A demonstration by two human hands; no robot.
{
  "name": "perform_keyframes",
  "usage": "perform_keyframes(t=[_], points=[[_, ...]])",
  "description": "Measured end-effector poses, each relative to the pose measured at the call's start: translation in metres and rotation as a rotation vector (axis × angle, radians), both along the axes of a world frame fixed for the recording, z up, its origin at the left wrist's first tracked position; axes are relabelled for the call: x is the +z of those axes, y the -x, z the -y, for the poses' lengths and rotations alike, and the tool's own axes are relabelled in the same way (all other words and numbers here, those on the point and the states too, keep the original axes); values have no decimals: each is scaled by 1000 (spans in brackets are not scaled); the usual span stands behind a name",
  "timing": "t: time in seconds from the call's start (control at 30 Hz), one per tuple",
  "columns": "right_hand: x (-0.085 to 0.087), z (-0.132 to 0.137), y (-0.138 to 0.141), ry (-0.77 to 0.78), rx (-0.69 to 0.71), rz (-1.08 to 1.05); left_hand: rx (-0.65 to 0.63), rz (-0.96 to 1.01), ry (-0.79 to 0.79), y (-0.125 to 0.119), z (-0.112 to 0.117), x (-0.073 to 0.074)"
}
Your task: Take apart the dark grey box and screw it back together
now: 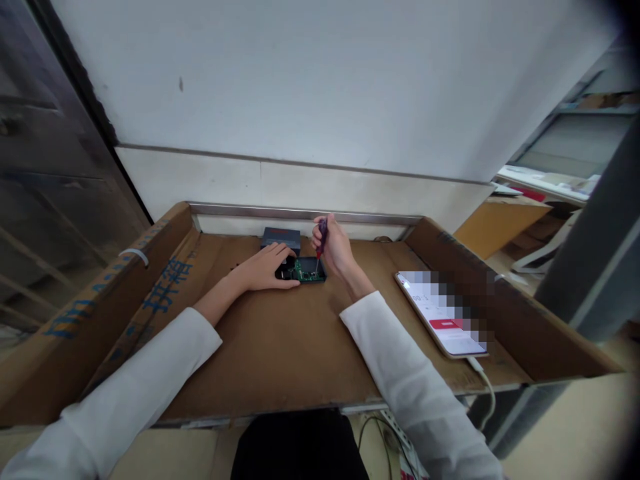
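Black enclosure (313, 263) sits between the two hands, lid side open, flat on the cardboard sheet (285, 353). Left hand (267, 268) covers its left end: fingers over the far side, thumb along the near edge, so that hand is grasping it against the cardboard. Right hand (340, 252) is just beyond its right end, raised above the cardboard, fist closed round the screwdriver (321, 248). Shaft points down from the fist into the right part of the enclosure; tip looks to be at the board, but can't tell if it's seated on anything.

Looks: enclosure is a shallow rectangular black shell, low rim, long side running left to right. Green circuit board (302, 271) inside, with small pale and dark components, too small to identify. Plain black area shows at the far right inside. Left end is hidden under the left palm. Screwdriver has a dark purple handle, red toward the shaft, thin metal shaft.

Around the hands: dark grey box (281, 238) just beyond the left fingers, behind the enclosure. A few small dark bits left of the left wrist, can't make them out. Phone (434, 312) lies well to the right of the right hand, screen lit, partly pixelated, white cable (489, 393) plugged into its near end.
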State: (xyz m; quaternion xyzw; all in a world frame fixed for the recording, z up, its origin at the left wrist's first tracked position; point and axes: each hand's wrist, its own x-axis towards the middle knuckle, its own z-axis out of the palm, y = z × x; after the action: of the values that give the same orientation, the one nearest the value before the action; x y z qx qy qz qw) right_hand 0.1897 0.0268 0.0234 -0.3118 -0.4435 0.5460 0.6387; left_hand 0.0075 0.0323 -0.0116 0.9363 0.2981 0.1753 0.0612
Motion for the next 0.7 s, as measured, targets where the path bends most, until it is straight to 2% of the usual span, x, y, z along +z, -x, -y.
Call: perform_keyframes(t=[0.5,0.7], points=[[-3,-2,1,-9,-144,64,-1,-4,-5,0,0,0],[1,2,0,-35,-1,74,-1,2,3,1,0,0]])
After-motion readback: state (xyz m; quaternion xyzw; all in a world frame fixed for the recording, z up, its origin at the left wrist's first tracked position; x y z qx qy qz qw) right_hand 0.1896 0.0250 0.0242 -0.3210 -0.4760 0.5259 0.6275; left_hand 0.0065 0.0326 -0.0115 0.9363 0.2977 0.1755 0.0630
